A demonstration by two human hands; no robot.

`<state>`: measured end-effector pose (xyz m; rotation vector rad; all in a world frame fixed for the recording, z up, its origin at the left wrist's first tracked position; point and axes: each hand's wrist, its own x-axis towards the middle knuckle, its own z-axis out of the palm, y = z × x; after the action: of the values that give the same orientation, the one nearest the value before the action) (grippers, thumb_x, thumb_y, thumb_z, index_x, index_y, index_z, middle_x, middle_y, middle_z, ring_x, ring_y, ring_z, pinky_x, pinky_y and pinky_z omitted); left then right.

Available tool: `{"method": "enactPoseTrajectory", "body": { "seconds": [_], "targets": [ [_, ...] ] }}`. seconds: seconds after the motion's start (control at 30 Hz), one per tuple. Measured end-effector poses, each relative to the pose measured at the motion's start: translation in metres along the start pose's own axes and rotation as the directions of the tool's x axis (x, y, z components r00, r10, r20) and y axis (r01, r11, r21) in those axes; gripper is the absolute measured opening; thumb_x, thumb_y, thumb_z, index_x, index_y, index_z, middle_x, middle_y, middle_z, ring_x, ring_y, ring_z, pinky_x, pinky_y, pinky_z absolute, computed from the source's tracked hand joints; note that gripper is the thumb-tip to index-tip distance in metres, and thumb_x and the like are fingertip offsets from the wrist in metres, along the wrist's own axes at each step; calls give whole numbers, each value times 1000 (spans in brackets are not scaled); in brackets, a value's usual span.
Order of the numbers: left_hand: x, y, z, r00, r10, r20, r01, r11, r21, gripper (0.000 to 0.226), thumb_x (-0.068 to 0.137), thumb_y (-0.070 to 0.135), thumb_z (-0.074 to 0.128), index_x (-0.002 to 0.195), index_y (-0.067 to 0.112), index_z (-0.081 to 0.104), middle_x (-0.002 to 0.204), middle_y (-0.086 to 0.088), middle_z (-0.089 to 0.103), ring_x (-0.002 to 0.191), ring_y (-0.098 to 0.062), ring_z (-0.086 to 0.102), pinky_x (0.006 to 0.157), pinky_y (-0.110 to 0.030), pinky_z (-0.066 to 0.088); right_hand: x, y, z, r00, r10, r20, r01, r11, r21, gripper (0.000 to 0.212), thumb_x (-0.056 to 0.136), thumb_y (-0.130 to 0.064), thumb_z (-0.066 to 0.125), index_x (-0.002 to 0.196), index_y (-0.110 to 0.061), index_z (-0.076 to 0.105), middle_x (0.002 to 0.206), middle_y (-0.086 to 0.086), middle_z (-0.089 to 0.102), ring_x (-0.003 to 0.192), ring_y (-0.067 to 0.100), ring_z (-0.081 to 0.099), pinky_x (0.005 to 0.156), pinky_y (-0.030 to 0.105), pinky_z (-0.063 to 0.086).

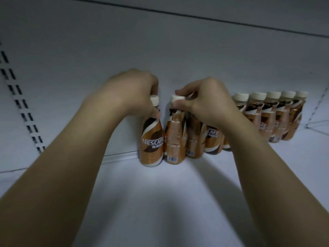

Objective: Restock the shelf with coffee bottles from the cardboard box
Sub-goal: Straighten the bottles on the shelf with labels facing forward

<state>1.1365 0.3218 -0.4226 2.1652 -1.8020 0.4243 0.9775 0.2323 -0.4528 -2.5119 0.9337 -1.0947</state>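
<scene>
- left hand [133, 91] is curled round the neck of the end bottle [151, 143], stood upright on the shelf [160, 202] against the back wall [160, 41]
- next bottle [173, 139] along the wall is pinched at the cap by the right hand [208, 102]
- rest of the row [270, 118] is lined up along that wall too, further right

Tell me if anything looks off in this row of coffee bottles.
Nothing is spilled or toppled, but facing is uneven. The brown white-capped coffee bottle pinched by the right hand shows its barcode side, as does its neighbour, while the leftmost bottle, gripped by the left hand, shows its logo.
</scene>
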Motion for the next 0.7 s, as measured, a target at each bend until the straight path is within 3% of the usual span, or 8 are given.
{"method": "enactPoseTrajectory", "body": {
  "seconds": [0.07, 0.2, 0.37, 0.57, 0.7],
  "targets": [
    [1, -1, 0, 1000, 11, 17, -10, 1000, -19, 46, 59, 44, 84, 93, 24, 60, 85, 1, 61, 75, -22, 56, 64, -33, 47, -1, 0, 3, 998, -10, -55, 9, 999, -31, 34, 77, -39, 76, 106, -22, 73, 103, -7, 71, 71, -4, 54, 64, 10, 39],
    [0, -2, -2, 999, 22, 27, -21, 997, -69, 43, 58, 43, 85, 89, 26, 60, 81, 4, 59, 73, -20, 55, 61, -30, 42, -2, 1, 15, 982, -24, -185, 7, 996, -92, 33, 78, -41, 74, 101, -18, 72, 96, -2, 67, 80, 9, 58, 68, 21, 42],
    [0, -2, -2, 1000, 8, 17, -6, 996, -84, 43, 56, 42, 87, 87, 26, 62, 79, 4, 59, 73, -21, 56, 58, -28, 38, -6, -4, 28, 963, -111, -247, 64, 980, -190, 28, 81, -42, 71, 94, -17, 69, 92, 0, 62, 82, 17, 57, 70, 29, 46],
    [0, 3, -1, 1000, -13, -21, 13, 1000, -1, 45, 55, 43, 87, 88, 24, 63, 82, -1, 63, 74, -24, 57, 62, -31, 45, -14, -7, 33, 937, -130, -324, 68, 978, -196, 28, 81, -38, 71, 87, -12, 66, 87, 6, 60, 73, 22, 55, 63, 30, 41],
    [1, 3, -1, 999, -31, -22, 31, 999, 22, 45, 55, 46, 86, 87, 27, 61, 83, 0, 62, 74, -23, 57, 60, -31, 43, -16, -11, 40, 921, -132, -366, 55, 975, -213, 28, 84, -36, 70, 92, -10, 65, 89, 6, 60, 71, 16, 49, 61, 28, 36]
  ]
}}
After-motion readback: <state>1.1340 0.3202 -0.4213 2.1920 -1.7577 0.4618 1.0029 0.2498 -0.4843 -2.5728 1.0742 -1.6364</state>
